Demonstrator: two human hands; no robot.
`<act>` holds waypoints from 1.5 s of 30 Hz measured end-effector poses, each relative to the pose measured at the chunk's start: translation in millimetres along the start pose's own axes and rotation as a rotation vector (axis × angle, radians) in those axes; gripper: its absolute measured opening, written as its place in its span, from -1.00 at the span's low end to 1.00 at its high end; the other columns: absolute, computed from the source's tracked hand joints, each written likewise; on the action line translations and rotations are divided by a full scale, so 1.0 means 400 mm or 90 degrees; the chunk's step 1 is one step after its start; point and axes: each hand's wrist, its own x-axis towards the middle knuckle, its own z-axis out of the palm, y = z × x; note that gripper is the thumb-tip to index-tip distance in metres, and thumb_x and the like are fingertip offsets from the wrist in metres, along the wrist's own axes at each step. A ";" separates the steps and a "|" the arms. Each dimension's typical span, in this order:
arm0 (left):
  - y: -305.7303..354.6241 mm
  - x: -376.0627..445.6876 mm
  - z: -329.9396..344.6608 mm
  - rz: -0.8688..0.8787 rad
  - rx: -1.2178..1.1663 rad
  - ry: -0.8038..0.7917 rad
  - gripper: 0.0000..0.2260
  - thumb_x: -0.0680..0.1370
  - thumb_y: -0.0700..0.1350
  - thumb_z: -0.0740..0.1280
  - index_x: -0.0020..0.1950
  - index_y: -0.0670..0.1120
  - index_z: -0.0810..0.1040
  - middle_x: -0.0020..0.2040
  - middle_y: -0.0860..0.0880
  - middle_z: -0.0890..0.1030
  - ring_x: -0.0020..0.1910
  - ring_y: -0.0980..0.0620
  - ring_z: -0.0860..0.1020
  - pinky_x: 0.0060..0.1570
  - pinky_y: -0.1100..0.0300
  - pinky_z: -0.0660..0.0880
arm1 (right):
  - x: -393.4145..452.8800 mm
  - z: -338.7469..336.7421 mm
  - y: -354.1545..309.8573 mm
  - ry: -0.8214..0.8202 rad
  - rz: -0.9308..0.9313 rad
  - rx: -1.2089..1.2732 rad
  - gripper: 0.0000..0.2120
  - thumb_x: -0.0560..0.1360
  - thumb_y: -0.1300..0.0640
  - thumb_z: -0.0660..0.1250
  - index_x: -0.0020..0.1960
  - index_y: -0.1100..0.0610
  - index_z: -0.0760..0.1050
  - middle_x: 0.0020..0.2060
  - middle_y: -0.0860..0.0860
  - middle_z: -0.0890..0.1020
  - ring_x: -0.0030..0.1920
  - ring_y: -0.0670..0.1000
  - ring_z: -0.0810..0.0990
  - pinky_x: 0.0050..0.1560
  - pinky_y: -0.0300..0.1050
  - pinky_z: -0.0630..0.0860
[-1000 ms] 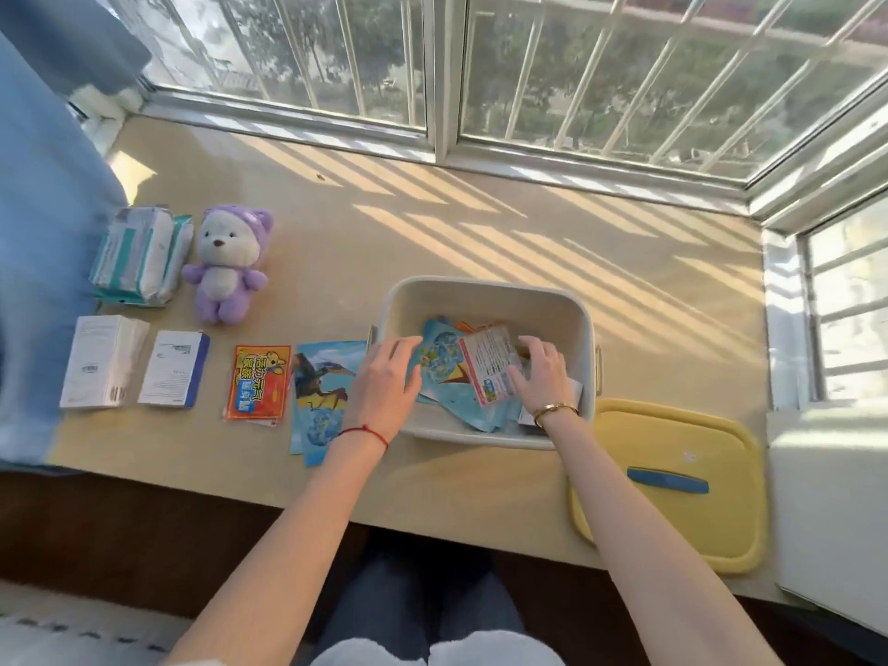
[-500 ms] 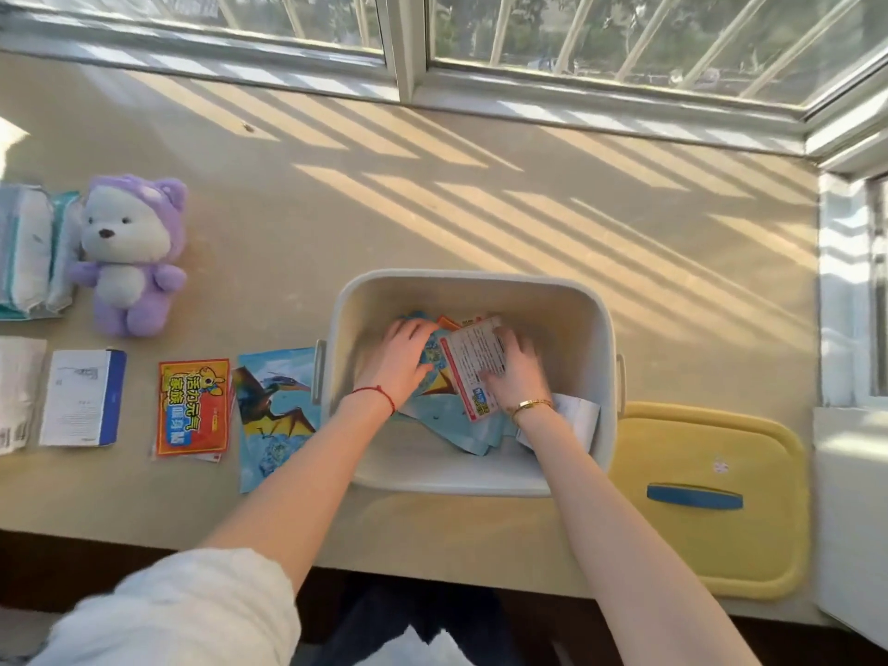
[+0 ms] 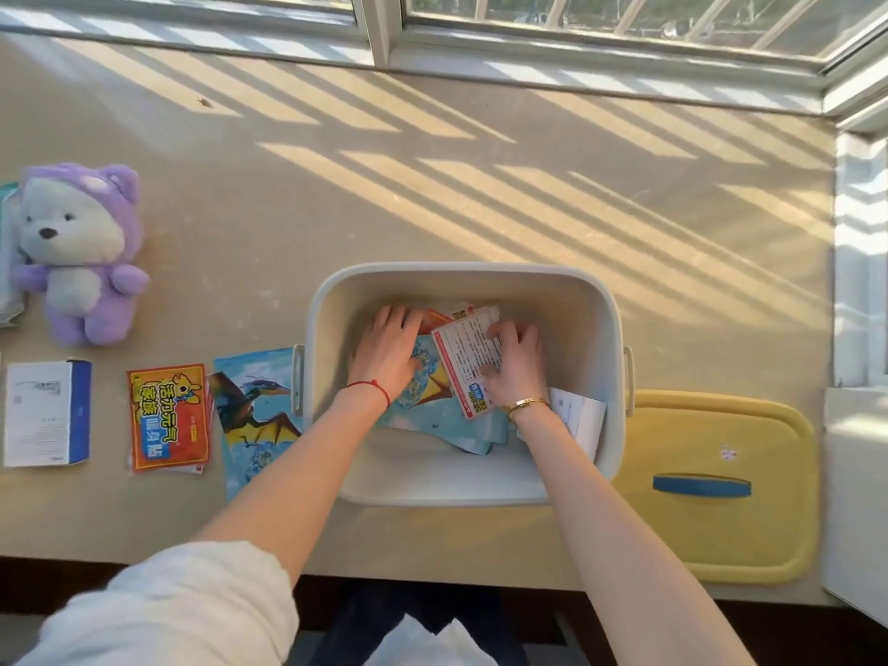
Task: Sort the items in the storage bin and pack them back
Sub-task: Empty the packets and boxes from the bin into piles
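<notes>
Both your hands are inside the storage bin at frame centre. Your left hand lies flat, fingers straight, on the blue packets. Your right hand has its grip curled on a red-bordered packet. The yellow lid lies right of the bin on the tabletop.
</notes>
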 end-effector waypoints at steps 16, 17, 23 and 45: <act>0.040 -0.192 -0.199 0.070 -0.179 0.000 -0.77 0.64 -0.09 0.16 0.26 0.15 0.27 -0.04 0.03 0.62 -0.23 -0.02 0.56 -0.27 0.14 0.42 | -0.124 -0.169 -0.073 0.110 -0.098 0.363 -0.69 0.52 0.41 0.17 -0.01 0.06 0.56 -0.01 -0.14 0.63 0.05 -0.15 0.54 -0.02 -0.31 0.48; 0.043 -0.209 -0.208 0.069 -0.199 0.019 -0.79 0.64 -0.10 0.16 0.22 0.16 0.31 -0.06 0.05 0.60 -0.22 -0.01 0.56 -0.26 0.14 0.41 | -0.141 -0.181 -0.078 0.127 -0.107 0.396 -0.68 0.52 0.43 0.17 0.00 0.07 0.56 0.01 -0.10 0.64 0.07 -0.11 0.57 0.01 -0.29 0.51; 0.037 -0.297 -0.240 0.007 -0.401 0.133 -0.75 0.62 -0.23 0.20 0.15 0.06 0.57 0.12 0.13 0.60 0.07 0.18 0.54 0.09 0.35 0.45 | -0.237 -0.260 -0.089 0.190 -0.092 0.535 -0.66 0.53 0.40 0.24 0.14 0.02 0.52 0.12 -0.10 0.60 0.09 0.06 0.62 0.05 0.11 0.62; 0.008 -0.759 -0.369 -0.165 -0.636 0.347 -0.70 0.62 -0.16 0.24 0.31 0.11 0.52 0.21 0.10 0.52 0.13 0.23 0.52 -0.07 0.32 0.57 | -0.566 -0.300 -0.251 -0.025 -0.221 0.616 -0.64 0.53 0.41 0.28 0.28 0.15 0.46 0.18 0.04 0.57 0.16 -0.08 0.60 0.03 -0.17 0.60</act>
